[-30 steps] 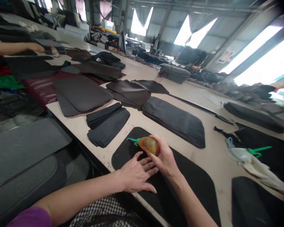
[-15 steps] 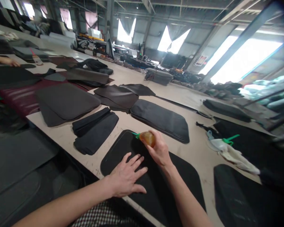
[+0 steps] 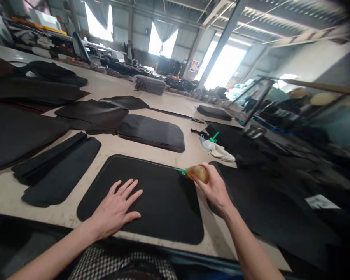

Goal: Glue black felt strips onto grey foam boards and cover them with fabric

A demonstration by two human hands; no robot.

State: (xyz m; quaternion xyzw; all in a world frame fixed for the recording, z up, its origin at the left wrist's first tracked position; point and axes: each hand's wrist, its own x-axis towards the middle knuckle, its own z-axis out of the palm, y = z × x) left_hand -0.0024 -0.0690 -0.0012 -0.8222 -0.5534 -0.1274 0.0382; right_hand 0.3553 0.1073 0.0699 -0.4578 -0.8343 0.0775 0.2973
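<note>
A black rounded panel (image 3: 157, 202) lies flat near the table's front edge, with a thin pale line along its left and far edges. On its left part my left hand (image 3: 115, 210) rests palm down, fingers spread, holding nothing. My right hand (image 3: 214, 186) is wrapped round an amber glue bottle (image 3: 196, 173) with a green nozzle. The bottle is tilted on its side, and the nozzle tip is at the panel's far edge, near the right corner.
Behind the panel is a stack of black panels (image 3: 151, 132). Folded dark strips (image 3: 60, 171) lie to the left, beside large dark sheets (image 3: 20, 132). At the right are a whitish cloth (image 3: 221, 152) with a green-tipped item and more black material (image 3: 262, 194).
My right hand has moved the bottle rightward along the panel's far edge. The view has turned to the right, and my left hand stays spread on the panel.
</note>
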